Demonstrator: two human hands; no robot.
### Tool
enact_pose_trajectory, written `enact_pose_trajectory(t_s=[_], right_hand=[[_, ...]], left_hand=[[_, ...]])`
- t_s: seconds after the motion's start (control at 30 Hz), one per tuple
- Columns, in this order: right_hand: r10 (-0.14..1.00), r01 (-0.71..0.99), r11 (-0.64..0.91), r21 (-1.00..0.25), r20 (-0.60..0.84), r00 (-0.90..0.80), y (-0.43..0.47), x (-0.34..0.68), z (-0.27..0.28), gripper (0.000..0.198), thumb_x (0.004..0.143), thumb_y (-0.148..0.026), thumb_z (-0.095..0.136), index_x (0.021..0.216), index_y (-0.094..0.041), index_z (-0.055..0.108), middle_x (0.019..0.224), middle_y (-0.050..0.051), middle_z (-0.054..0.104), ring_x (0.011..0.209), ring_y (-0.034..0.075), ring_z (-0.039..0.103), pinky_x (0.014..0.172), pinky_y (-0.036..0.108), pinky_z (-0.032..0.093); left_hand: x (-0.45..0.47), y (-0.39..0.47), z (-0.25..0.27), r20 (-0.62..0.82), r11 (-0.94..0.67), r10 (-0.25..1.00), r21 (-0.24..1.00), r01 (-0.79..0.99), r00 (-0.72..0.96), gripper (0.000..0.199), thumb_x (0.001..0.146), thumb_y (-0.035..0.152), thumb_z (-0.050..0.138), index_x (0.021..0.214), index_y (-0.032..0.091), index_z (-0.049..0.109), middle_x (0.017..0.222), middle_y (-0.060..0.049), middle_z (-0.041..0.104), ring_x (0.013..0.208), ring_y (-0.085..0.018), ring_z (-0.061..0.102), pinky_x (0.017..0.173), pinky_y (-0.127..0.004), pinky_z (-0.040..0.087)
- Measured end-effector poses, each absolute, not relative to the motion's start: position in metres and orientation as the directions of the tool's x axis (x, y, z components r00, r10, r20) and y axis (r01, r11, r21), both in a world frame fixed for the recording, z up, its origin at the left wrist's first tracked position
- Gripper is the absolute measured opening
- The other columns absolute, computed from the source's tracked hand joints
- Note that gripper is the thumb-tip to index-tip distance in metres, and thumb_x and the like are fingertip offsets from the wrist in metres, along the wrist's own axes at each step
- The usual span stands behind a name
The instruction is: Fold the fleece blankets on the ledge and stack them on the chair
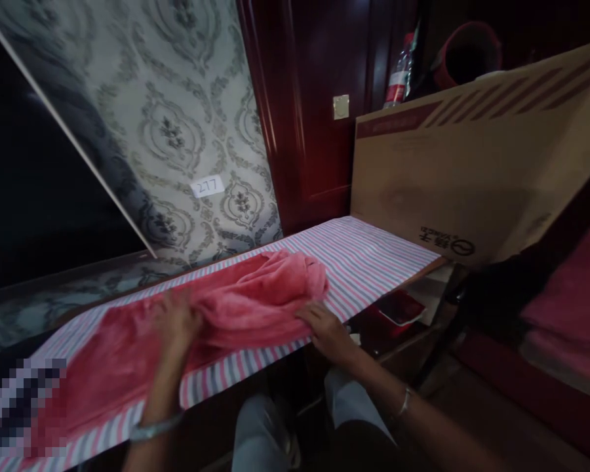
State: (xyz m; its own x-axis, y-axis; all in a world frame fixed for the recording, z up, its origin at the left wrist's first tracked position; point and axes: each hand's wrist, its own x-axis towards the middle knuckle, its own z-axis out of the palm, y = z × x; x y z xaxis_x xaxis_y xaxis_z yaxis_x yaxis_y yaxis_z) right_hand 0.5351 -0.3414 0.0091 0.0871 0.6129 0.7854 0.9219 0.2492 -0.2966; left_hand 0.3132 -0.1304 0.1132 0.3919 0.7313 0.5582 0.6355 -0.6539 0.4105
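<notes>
A pink plush cloth (255, 301) lies spread along a striped cover (358, 252), its right end bunched up in loose folds. Whether it is a garment or a blanket, I cannot tell. My right hand (327, 331) holds the near edge of the cloth at its bunched end, fingers curled over it. Over the middle of the cloth is my left hand (177, 321), blurred by motion, its fingers too smeared to make out. A bracelet shows on each wrist.
A large cardboard box panel (452, 164) stands at the right end of the striped surface. Behind it are a red-labelled bottle (398, 78) and a round dark container (467, 56). A dark screen (44, 177) is at left. Pink fabric (575, 314) lies far right.
</notes>
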Motion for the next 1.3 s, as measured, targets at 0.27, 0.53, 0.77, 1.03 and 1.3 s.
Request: enact_pose_trajectory(t_s=[0.27,0.53,0.77,1.03,1.3], right_hand=[[0.615,0.861,0.297,-0.413,0.772,0.159,-0.345,0.515,-0.02,0.072,0.061,0.003,0.044,0.128,-0.019,0.056,0.118,0.011,0.065,0.116,0.024,0.059,0.101,0.045,0.052],[0.441,0.874,0.2,-0.443,0.837,0.323,-0.363,0.518,-0.021,0.04,0.079,0.0,0.05,0.106,-0.025,0.066,0.116,0.008,0.065,0.113,0.025,0.058,0.097,0.046,0.052],[0.455,0.818,0.22,-0.531,0.798,0.395,-0.364,0.507,-0.019,0.029,0.086,-0.004,0.05,0.098,-0.023,0.068,0.095,0.006,0.067,0.091,0.02,0.063,0.081,0.033,0.054],[0.537,0.723,0.287,-0.628,0.731,0.421,-0.355,0.501,-0.017,0.018,0.08,-0.012,0.054,0.093,-0.021,0.062,0.081,0.002,0.067,0.067,0.015,0.061,0.062,0.025,0.05],[0.547,0.74,0.29,-0.606,0.74,0.392,-0.347,0.505,0.01,0.011,0.09,-0.018,0.055,0.096,-0.022,0.064,0.087,0.005,0.067,0.078,0.019,0.063,0.074,0.029,0.053]], left_hand=[[0.354,-0.214,0.024,0.459,-0.91,0.255,0.412,0.05,0.851,0.05,0.089,0.031,0.064,0.137,0.024,0.054,0.138,-0.012,0.062,0.128,-0.027,0.057,0.108,-0.05,0.046],[0.381,-0.227,0.03,0.422,-0.79,0.399,0.608,0.072,0.814,0.021,0.093,0.021,0.044,0.085,0.02,0.063,0.082,-0.005,0.067,0.078,-0.019,0.062,0.076,-0.034,0.05],[0.382,-0.228,0.021,0.325,-0.741,0.373,0.668,0.068,0.869,0.02,0.086,0.031,0.058,0.099,0.02,0.067,0.099,-0.007,0.072,0.093,-0.022,0.063,0.086,-0.037,0.048],[0.373,-0.229,0.059,0.396,-0.514,0.668,0.858,0.007,0.63,0.026,0.09,0.042,0.056,0.092,0.019,0.067,0.086,-0.002,0.069,0.081,-0.018,0.062,0.076,-0.029,0.05],[0.374,-0.241,0.055,0.387,-0.627,0.549,0.776,0.059,0.741,0.025,0.091,0.032,0.052,0.102,0.018,0.071,0.099,-0.008,0.075,0.093,-0.022,0.068,0.086,-0.035,0.052]])
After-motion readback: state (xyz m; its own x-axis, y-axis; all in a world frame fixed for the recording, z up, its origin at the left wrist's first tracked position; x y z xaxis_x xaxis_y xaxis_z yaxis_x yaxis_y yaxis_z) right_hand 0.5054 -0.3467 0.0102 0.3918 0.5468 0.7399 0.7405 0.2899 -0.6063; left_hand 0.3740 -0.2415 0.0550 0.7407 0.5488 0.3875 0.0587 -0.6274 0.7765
